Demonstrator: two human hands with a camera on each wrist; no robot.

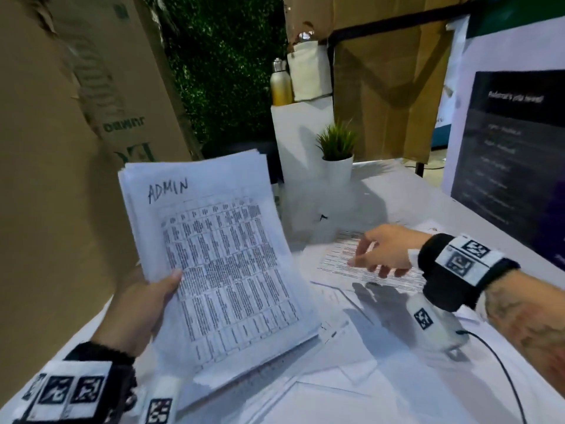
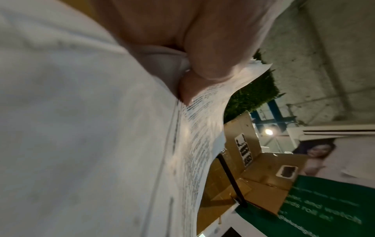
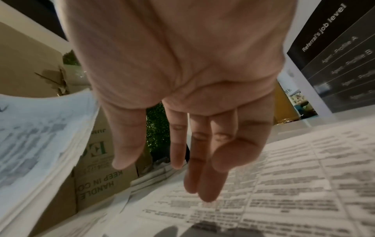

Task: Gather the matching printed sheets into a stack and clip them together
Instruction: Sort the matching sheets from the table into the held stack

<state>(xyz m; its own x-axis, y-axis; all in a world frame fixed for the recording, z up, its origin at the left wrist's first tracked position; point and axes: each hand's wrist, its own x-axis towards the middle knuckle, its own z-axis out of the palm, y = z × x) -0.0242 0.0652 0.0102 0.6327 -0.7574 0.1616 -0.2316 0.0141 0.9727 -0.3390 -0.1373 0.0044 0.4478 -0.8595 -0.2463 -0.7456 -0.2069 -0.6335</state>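
A: Status entry. Start with the biggest item, the table (image 1: 397, 191). What lies on it?

B: White cover, loose sheets strewn across the near part. One printed sheet (image 1: 345, 255) lies flat to the right, apart from the rest, dense rows of text.

A: And the stack?

B: The stack (image 1: 220, 255) is off the table, held tilted in the air on the left. Top page is a printed grid with "ADMIN" handwritten at its upper corner. Many pages thick, edges not squared; upper corners fan out.

A: Grip on it?

B: The left hand (image 1: 143, 304) pinches the stack's left edge, thumb on the top page, fingers behind. Left wrist view confirms the thumb pressed on print.

A: Right hand?

B: The right hand (image 1: 382, 252) hovers just above the flat printed sheet, fingers extended and loose, holding nothing. Right wrist view shows fingertips (image 3: 207, 192) close over the text; contact cannot be confirmed.

A: Progress judgement?

B: Gathering well under way, not finished: at least that one sheet remains, and whether it matches, I cannot read. Squaring the edges not yet done. Clipping not begun; a small dark object (image 1: 322, 217) near the plant pot (image 1: 337, 171) may be a clip, too small to tell.
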